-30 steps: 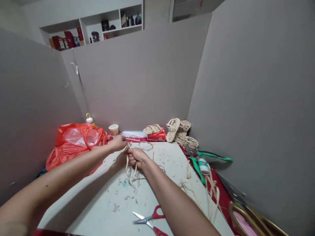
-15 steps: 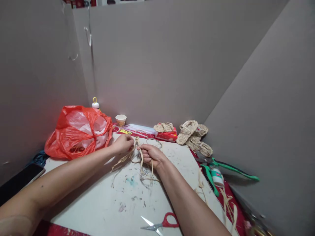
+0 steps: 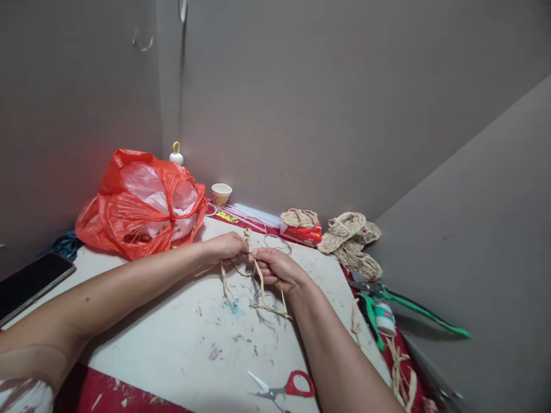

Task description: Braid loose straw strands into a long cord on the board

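My left hand [image 3: 232,246] and my right hand [image 3: 278,268] nearly meet above the white board [image 3: 172,327]. Both are closed, fingertips pinching straw strands at the base of a small braided straw piece [image 3: 247,235], which sticks up between them. A loose straw strand [image 3: 224,281] dangles below the left fingers. Under the right hand, more pale straw ends [image 3: 260,281] hang toward the board. Open-bladed scissors with red handles [image 3: 299,384] lie near the right forearm. Fingers partly hide where the strands cross.
A red plastic bag [image 3: 142,212] sits at the back left, near a phone [image 3: 34,287]. Behind the hands are a paper cup [image 3: 221,194], a red box [image 3: 303,234] and woven straw sandals [image 3: 350,241]. Green-handled shears [image 3: 424,312] and a white bottle [image 3: 385,318] lie right. Grey partitions [image 3: 301,115] enclose the table.
My left hand has moved right, up against the braided piece, and now pinches strands beside my right hand. The strands hang differently. The view has tipped downward and shifted slightly.
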Available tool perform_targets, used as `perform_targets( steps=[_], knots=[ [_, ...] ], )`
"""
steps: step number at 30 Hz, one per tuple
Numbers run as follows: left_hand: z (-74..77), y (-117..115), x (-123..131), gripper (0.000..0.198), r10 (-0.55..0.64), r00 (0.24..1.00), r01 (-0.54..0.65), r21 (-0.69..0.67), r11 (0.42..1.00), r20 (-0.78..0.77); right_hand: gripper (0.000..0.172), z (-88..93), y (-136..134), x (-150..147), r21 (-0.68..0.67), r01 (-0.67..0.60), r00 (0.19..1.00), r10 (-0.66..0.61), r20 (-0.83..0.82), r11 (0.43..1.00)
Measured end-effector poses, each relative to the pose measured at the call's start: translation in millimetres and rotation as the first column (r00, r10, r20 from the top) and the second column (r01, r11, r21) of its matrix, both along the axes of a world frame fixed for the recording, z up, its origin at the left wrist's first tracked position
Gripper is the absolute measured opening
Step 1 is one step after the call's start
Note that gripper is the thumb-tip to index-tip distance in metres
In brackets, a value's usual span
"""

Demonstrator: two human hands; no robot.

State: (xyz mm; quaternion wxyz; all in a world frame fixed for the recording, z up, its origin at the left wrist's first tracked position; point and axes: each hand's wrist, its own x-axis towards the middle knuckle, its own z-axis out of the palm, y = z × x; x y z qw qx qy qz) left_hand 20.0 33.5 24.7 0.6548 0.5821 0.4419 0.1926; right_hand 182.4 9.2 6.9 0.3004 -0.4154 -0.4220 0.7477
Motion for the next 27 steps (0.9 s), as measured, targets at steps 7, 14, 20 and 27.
perform_targets(
  steps=[7,14,20,27],
  knots=[
    [-6.2,1,-5,0.013,-0.029,1.000,0.029,0.019,0.999,-0.001,0.022,5.2,-5,-1,0.077,-0.058,0.984,0.044,0.174,0.995],
    [-10.3,3,-7,0.013,-0.099,0.992,0.106,-0.102,0.989,0.073,0.021,9.5,-10,-4,0.184,-0.053,0.928,-0.020,0.371,0.981],
    [-14.6,2,-7,0.013,-0.112,0.985,0.131,-0.147,0.980,0.131,0.018,9.4,-12,-4,0.257,-0.082,0.864,-0.060,0.500,0.963],
    [-11.8,-2,-1,0.016,-0.021,0.997,0.025,-0.056,0.998,0.074,0.018,12.6,-13,-3,0.325,-0.126,0.779,-0.109,0.617,0.937]
  ],
)
